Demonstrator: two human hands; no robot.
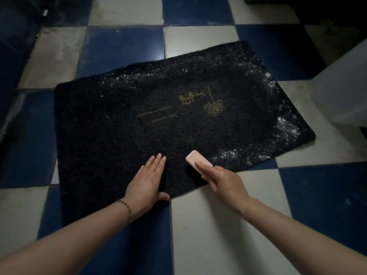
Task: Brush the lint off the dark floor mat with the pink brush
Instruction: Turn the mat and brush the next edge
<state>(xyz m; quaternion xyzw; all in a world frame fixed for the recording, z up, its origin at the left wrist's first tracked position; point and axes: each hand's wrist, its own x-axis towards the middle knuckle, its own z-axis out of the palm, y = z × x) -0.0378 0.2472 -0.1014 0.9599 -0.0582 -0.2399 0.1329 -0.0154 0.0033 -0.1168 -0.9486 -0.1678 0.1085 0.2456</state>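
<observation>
Where lint clings, dark shaggy mat (119,120), white-flecked right edge, gold motif.

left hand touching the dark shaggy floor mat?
Touching. Head view: left hand lies flat on the dark shaggy floor mat, no gap under the palm.

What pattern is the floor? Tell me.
Floor: a checkerboard of blue and off-white tiles, clearest in the head view.
</observation>
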